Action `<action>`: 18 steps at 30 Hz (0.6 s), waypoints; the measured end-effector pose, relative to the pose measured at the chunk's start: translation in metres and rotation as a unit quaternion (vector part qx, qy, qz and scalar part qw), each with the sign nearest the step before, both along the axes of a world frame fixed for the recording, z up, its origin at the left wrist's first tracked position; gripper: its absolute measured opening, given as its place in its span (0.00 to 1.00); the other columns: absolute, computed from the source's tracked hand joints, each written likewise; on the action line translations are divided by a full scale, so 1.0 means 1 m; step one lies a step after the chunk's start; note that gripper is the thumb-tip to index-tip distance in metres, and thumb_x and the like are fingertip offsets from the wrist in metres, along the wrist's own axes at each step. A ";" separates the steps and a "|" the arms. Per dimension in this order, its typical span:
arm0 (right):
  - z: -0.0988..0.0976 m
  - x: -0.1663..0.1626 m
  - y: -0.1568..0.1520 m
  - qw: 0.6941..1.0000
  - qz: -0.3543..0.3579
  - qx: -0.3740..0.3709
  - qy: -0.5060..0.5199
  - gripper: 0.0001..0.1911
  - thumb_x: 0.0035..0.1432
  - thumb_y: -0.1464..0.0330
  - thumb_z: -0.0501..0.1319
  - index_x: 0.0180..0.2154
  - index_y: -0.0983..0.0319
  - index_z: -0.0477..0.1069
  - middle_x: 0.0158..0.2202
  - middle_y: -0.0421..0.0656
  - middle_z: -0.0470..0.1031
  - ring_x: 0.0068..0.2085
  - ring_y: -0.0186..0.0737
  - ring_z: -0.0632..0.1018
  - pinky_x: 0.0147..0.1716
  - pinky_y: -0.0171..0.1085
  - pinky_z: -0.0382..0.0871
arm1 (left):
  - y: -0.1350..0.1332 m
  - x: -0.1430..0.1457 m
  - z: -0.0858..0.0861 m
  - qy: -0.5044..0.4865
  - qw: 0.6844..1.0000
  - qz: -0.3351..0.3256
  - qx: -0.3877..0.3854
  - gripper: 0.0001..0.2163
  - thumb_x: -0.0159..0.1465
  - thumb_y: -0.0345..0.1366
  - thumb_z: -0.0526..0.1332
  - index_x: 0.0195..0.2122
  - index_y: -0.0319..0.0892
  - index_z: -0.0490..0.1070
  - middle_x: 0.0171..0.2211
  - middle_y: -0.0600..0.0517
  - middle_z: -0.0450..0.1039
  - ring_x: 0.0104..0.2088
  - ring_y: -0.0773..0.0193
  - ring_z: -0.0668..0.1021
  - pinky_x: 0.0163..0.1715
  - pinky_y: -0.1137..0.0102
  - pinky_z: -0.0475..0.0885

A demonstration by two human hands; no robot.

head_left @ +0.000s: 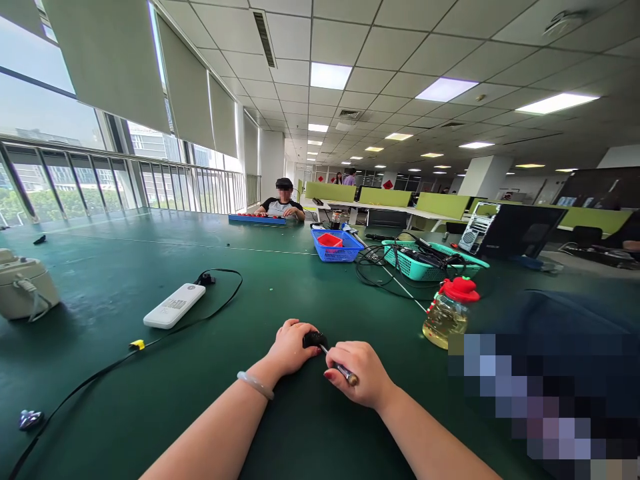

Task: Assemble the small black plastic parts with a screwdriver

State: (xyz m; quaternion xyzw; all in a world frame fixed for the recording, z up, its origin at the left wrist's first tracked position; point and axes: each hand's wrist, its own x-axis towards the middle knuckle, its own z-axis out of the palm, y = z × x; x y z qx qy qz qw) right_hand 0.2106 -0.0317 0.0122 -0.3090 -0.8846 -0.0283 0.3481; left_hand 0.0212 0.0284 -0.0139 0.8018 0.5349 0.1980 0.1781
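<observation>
My left hand [290, 348] is curled round a small black object [315, 339] on the dark green table [125, 267]. A pale bangle sits on that wrist. My right hand [361, 381] is closed on a thin metal tool [340, 367], a small screwdriver by the look of it. Its tip points at the black object. Both hands rest on the table near its front edge, close together.
A white power bank [174, 305] with a black cable lies to the left, a beige appliance [23, 285] at far left. A bottle with a red lid [449, 312] stands right. Blue basket [337, 247] and teal basket [425, 260] sit farther back. Another person [284, 200] sits across the table.
</observation>
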 end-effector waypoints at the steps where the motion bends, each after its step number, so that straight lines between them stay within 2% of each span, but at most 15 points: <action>1: 0.000 0.000 0.000 1.000 -0.001 0.003 0.002 0.33 0.68 0.47 0.39 0.24 0.61 0.67 0.20 0.39 0.66 0.22 0.32 0.65 0.25 0.33 0.53 | 0.000 0.000 0.000 0.002 1.000 0.000 -0.001 0.18 0.56 0.40 0.65 0.48 0.50 0.72 0.52 0.55 0.74 0.62 0.48 0.61 0.61 0.55 0.58; 12: -0.003 -0.001 0.001 1.000 -0.009 -0.007 0.001 0.31 0.68 0.49 0.41 0.24 0.61 0.67 0.20 0.40 0.66 0.21 0.33 0.65 0.24 0.34 0.52 | -0.001 0.000 0.001 0.001 1.000 0.001 -0.008 0.19 0.56 0.40 0.64 0.50 0.51 0.72 0.54 0.55 0.73 0.64 0.49 0.60 0.62 0.54 0.57; 18: -0.004 0.002 0.003 0.995 -0.023 -0.079 0.062 0.26 0.68 0.54 0.46 0.24 0.60 0.66 0.20 0.39 0.66 0.22 0.33 0.66 0.24 0.33 0.55 | -0.003 0.000 0.004 0.005 1.000 -0.003 -0.017 0.18 0.58 0.40 0.63 0.51 0.53 0.71 0.55 0.56 0.72 0.64 0.50 0.59 0.62 0.52 0.56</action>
